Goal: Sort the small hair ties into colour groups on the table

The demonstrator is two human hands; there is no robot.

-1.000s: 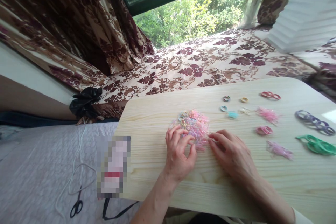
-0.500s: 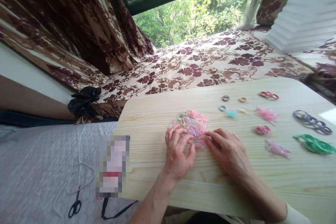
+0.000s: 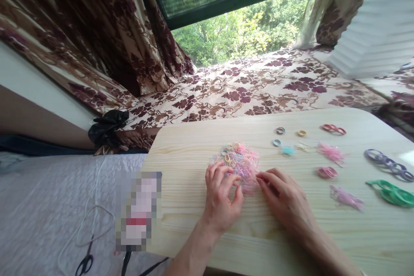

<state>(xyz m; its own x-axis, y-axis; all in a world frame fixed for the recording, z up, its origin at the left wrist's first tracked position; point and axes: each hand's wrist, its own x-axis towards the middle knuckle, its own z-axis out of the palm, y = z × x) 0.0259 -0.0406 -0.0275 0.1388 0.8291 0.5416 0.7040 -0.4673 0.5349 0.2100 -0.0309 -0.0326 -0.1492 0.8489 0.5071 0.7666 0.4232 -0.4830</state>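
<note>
A loose pile of small elastic hair bands point(image 3: 241, 161), mostly pink and lilac with some yellow and blue ones, lies on the wooden table. My left hand point(image 3: 223, 198) rests against the pile's near left side, its fingers curved over the bands and the thumb apart from the index finger. At the pile's right edge, my right hand point(image 3: 286, 196) has thumb and index finger pinched together. Pink strands lie by those fingertips, but what is between them is too small to make out.
Sorted to the right are a pink bunch point(image 3: 331, 152), a lilac bunch point(image 3: 346, 199), a pale blue bunch point(image 3: 287, 151), purple bands point(image 3: 388, 164), green bands point(image 3: 393, 192) and red bands point(image 3: 334, 129). A blurred-out object point(image 3: 139, 211) sits at the table's left edge; scissors point(image 3: 85, 263) lie on the bed.
The view has tilted slightly, so everything sits a little lower in the picture. Both hands keep nearly the same places at the pile.
</note>
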